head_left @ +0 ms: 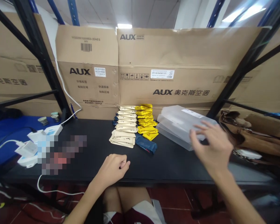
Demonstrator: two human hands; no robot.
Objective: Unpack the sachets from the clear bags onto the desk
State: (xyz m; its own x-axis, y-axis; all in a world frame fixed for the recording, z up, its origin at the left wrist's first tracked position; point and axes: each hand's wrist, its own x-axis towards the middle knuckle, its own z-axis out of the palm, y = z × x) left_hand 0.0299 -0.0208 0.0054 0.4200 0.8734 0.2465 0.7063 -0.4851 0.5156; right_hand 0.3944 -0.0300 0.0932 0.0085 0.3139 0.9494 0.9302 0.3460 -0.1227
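My left hand (115, 168) rests near the table's front edge with its fingers curled in and nothing visible in them. My right hand (211, 144) is raised at the near right corner of a translucent plastic box (177, 121), fingers apart; whether it touches the box I cannot tell. A white label lies on the box top. Left of the box are a row of yellow packets (145, 121) and a row of cream packets (126, 121). In front of the yellow row lies one dark blue packet (146, 143). Other dark blue packets peek out behind the cream row.
A white power strip (53, 130) with plugs and cables lies at the left, beside a pixelated patch. A brown leather bag (266, 137) sits at the right. Cardboard panels (177, 49) back the black table (95, 137), with black metal posts on both sides.
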